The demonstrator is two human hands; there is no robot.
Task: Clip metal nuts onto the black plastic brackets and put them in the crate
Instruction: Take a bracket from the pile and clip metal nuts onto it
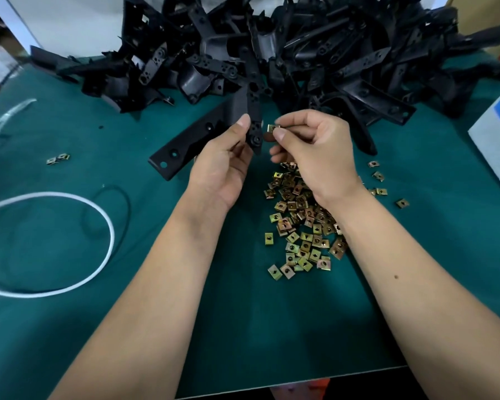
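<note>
Holding a bracket [244, 122] above the worktop [162, 284], the left hand [223, 166] grips its lower arm. The right hand [312, 145] pinches one nut [270, 128] just beside the bracket's edge. Next the nut likely must slide straight onto that edge.

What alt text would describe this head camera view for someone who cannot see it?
A person's left hand holds a black plastic bracket while the right hand pinches a metal nut beside it, above loose nuts on a green table.
</note>
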